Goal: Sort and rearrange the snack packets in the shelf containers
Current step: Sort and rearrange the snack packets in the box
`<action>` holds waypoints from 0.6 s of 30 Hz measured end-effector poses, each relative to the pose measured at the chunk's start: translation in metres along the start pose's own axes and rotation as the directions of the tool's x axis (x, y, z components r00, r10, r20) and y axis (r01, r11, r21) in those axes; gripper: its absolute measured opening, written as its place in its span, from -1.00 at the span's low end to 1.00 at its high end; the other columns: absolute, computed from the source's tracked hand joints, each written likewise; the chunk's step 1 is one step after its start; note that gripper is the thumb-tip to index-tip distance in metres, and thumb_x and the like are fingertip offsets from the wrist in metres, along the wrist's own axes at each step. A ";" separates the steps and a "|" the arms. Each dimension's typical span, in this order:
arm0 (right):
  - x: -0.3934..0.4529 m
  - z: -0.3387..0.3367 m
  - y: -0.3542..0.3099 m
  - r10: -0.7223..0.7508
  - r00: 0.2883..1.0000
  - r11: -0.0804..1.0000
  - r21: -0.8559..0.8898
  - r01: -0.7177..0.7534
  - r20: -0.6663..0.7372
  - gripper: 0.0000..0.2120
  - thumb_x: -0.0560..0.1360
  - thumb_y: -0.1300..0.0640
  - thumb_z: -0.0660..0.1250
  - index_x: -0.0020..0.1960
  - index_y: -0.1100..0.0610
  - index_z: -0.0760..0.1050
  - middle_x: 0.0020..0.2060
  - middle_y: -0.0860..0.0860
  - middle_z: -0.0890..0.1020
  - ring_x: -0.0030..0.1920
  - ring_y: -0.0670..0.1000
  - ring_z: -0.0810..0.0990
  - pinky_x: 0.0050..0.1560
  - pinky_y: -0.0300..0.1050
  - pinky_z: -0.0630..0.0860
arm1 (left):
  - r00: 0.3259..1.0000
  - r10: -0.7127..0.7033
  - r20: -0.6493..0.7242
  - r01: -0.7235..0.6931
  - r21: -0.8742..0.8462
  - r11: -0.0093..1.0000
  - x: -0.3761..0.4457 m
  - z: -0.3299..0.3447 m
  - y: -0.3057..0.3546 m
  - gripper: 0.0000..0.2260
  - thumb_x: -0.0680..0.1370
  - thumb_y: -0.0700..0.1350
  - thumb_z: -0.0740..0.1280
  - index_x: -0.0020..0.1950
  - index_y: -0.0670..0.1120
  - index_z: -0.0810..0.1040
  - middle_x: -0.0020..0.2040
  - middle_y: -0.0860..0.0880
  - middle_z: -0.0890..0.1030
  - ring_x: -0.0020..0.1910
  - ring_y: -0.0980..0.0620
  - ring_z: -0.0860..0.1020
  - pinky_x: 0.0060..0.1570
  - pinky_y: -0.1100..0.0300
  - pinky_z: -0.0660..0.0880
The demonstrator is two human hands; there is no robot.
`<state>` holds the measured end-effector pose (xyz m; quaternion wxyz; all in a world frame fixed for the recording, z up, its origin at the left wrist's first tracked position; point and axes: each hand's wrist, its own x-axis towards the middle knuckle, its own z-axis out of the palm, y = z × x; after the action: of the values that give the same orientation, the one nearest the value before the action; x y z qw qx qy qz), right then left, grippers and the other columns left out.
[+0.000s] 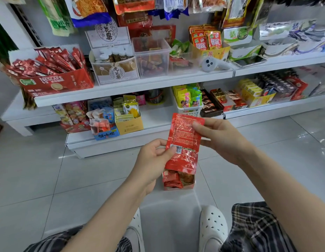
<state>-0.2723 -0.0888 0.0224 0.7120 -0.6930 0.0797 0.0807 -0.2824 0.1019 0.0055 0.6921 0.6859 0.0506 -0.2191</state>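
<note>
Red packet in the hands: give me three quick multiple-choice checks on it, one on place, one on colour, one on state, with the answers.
1. Where is the small box of red packets below the held packet?
A. on the floor tiles
B. on the upper shelf
C. inside the clear tub

2. What colour is the held red packet?
A. green
B. red
C. blue

3. How is the packet held?
A. left hand only
B. lying on the floor
C. by both hands

Answers: 1 A, it sits on the tiles ahead of the white shoes. 2 B, red foil with a barcode. 3 C, the left hand pinches its lower edge, the right hand its upper corner.
</note>
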 end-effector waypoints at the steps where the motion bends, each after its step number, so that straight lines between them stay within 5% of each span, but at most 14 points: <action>1: 0.001 0.001 0.001 -0.003 0.999 0.999 -0.032 0.002 -0.036 -0.79 0.55 0.06 0.31 0.06 0.15 0.62 -0.05 0.05 0.71 0.06 0.07 0.66 0.17 0.01 0.58 | 1.000 0.007 0.002 -0.007 0.009 1.000 -0.001 0.000 0.000 -0.91 0.57 -0.16 0.36 0.04 -0.14 0.55 -0.08 -0.11 0.72 -0.14 0.01 0.70 -0.18 0.15 0.58; 4: 0.002 0.001 0.002 0.029 0.998 0.999 0.040 -0.027 -0.063 -0.79 0.57 0.04 0.30 0.08 0.11 0.63 -0.06 0.08 0.67 0.07 0.07 0.56 0.34 0.13 0.38 | 0.994 -0.032 0.103 0.050 -0.179 0.983 -0.003 0.000 0.004 -0.69 0.53 0.03 0.33 0.16 -0.16 0.54 0.08 -0.19 0.68 0.01 -0.05 0.68 0.08 -0.01 0.59; 6: 0.002 0.001 0.002 0.045 0.999 0.986 0.160 -0.044 0.000 -0.82 0.59 0.05 0.27 0.08 0.07 0.61 -0.12 0.01 0.62 0.05 0.01 0.50 0.28 0.04 0.34 | 0.955 -0.151 0.257 0.242 -0.372 0.896 -0.006 0.001 0.008 -0.49 0.53 0.21 0.21 0.27 -0.15 0.50 0.15 -0.22 0.64 0.11 -0.15 0.64 0.23 -0.17 0.48; 8: 0.002 0.003 0.003 0.030 0.996 0.974 0.223 -0.048 0.086 -0.84 0.60 0.07 0.23 0.07 0.04 0.58 -0.17 -0.03 0.58 -0.02 -0.04 0.47 0.14 -0.04 0.29 | 0.889 -0.192 0.415 0.363 -0.384 0.849 -0.010 0.002 0.009 -0.46 0.53 0.21 0.19 0.31 -0.17 0.49 0.15 -0.23 0.64 0.12 -0.16 0.63 0.28 -0.17 0.43; 12: 0.002 0.008 0.001 -0.017 0.981 0.971 0.237 -0.030 0.193 -0.86 0.58 0.09 0.25 0.08 0.02 0.55 -0.18 -0.05 0.57 -0.13 -0.08 0.49 0.07 -0.02 0.26 | 0.834 -0.162 0.527 0.471 -0.527 0.707 -0.012 0.007 0.007 -0.75 0.46 -0.17 0.41 0.09 -0.24 0.59 -0.12 -0.14 0.60 -0.21 -0.01 0.60 -0.11 0.09 0.63; 14: 0.004 0.002 -0.003 0.001 0.986 0.968 0.246 -0.043 0.169 -0.75 0.55 0.05 0.27 0.20 0.03 0.57 0.03 0.02 0.66 0.03 -0.01 0.57 0.23 0.05 0.34 | 0.910 -0.193 0.368 0.384 -0.568 0.728 -0.005 0.008 0.005 -0.80 0.45 -0.25 0.38 0.06 -0.23 0.60 -0.16 -0.13 0.64 -0.31 0.03 0.63 -0.36 0.21 0.60; 16: 0.007 -0.007 -0.008 0.079 0.985 0.966 0.234 -0.113 0.150 -0.63 0.59 -0.08 0.17 0.31 0.02 0.52 0.22 0.12 0.61 0.21 0.10 0.59 0.32 0.07 0.42 | 0.977 -0.205 0.060 0.209 -0.466 0.860 0.003 0.005 0.002 -0.85 0.49 -0.27 0.38 0.05 -0.19 0.54 -0.09 -0.16 0.67 -0.32 0.03 0.67 -0.44 0.22 0.55; 18: 0.006 -0.014 -0.012 0.136 0.980 0.979 0.132 -0.155 0.145 -0.54 0.59 -0.18 0.08 0.31 0.04 0.51 0.17 0.07 0.65 0.19 0.05 0.62 0.20 0.00 0.51 | 0.974 -0.178 -0.141 0.117 -0.358 0.926 0.012 0.002 -0.003 -0.89 0.53 -0.25 0.38 0.01 -0.15 0.50 -0.04 -0.15 0.68 -0.29 0.04 0.67 -0.45 0.23 0.52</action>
<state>-0.2634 -0.1033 0.0321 0.7558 -0.6253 0.0873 0.1737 -0.2732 0.0977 -0.0019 0.7767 0.5635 0.1995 -0.1986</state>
